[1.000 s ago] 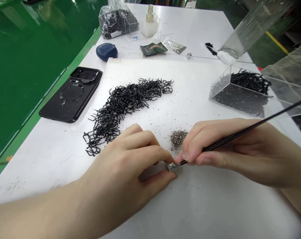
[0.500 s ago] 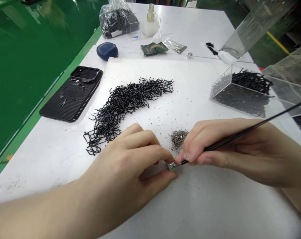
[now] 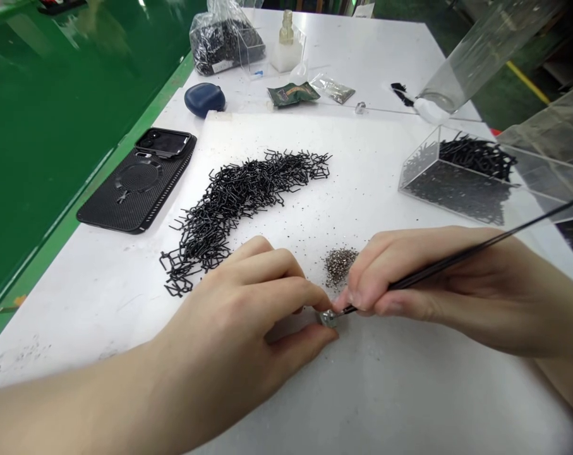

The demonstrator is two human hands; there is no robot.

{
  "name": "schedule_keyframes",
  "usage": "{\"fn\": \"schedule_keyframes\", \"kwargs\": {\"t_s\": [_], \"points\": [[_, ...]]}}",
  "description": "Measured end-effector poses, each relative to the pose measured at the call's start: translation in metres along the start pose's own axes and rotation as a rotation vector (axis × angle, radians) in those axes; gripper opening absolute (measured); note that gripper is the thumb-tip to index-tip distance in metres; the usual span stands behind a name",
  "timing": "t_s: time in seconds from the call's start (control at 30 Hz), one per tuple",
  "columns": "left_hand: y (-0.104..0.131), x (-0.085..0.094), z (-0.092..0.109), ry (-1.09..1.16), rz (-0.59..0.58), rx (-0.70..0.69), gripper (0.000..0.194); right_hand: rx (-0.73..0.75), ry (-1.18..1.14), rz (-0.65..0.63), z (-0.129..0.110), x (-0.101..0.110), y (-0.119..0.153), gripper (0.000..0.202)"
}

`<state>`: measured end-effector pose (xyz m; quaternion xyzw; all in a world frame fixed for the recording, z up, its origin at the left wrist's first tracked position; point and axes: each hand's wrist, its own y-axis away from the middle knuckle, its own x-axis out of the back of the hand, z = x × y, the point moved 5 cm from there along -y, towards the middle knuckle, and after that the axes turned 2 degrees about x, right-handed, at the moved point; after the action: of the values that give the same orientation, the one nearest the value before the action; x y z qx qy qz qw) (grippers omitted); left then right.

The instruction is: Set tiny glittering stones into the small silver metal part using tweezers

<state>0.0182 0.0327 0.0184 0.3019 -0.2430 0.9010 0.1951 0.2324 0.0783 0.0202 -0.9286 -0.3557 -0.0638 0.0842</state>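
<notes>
Between the thumb and index finger of my left hand point(image 3: 253, 316) is a small shiny clear piece point(image 3: 328, 318), held low over the white surface. My right hand point(image 3: 438, 284) grips a thin black stick-like tool point(image 3: 457, 258), its tip touching the small piece. Just beyond the fingertips lies a little heap of tiny metallic bits point(image 3: 339, 265). A curved pile of short bent black pieces point(image 3: 248, 189) spreads out past my left hand.
A black phone case point(image 3: 137, 183) lies at left, near a blue rounded object point(image 3: 205, 99). Farther back are a bag of black pieces point(image 3: 224, 41), a small bottle point(image 3: 287, 28) and a green packet point(image 3: 293, 94). A clear box point(image 3: 461, 183) with black pieces stands at right.
</notes>
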Motion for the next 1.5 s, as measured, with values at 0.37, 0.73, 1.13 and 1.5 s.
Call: {"fn": "schedule_keyframes", "kwargs": {"t_s": [0.37,0.73,1.13,1.5], "points": [[0.0,-0.002,-0.004,0.023,0.02,0.014,0.01,0.122,0.081,0.22,-0.011,0.019,0.006,0.003],[0.002,-0.004,-0.011,0.071,0.029,0.026,0.016,-0.046,0.964,0.099,-0.036,0.058,0.047,0.031],[-0.005,-0.013,-0.01,0.015,-0.034,0.016,0.012,0.073,0.886,0.048,-0.074,0.013,-0.019,0.022],[0.001,-0.035,-0.012,-0.066,-0.208,0.077,0.011,-0.283,0.771,-0.806,-0.044,-0.088,-0.167,0.022]]}}
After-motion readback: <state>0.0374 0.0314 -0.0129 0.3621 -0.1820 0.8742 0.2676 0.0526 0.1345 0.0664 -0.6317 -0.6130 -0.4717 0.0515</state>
